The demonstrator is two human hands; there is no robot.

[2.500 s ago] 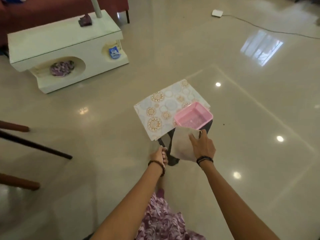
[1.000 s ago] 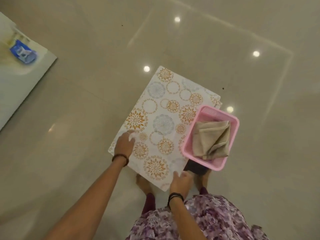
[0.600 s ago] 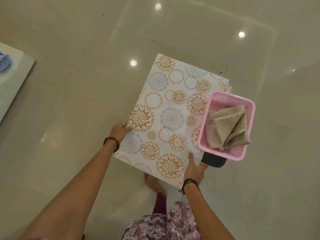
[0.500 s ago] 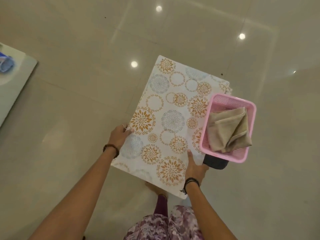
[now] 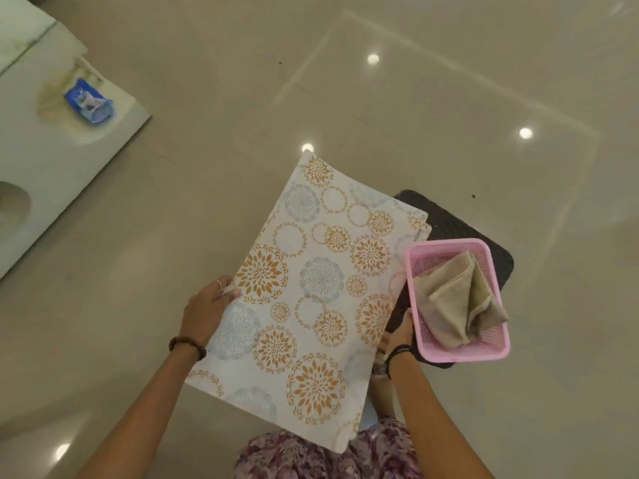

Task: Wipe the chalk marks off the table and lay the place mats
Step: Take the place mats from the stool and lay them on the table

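Between the two hands, the place mats hang lifted off the dark stool, the left hand pinching one long edge, the right hand gripping the other. Just beside that right grip, a swinging mat could tip the pink basket and its cloth.

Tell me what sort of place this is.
Probably a living room at home: a polished tiled floor, a low white table with cubbyholes, and a dark stool holding a pink basket.
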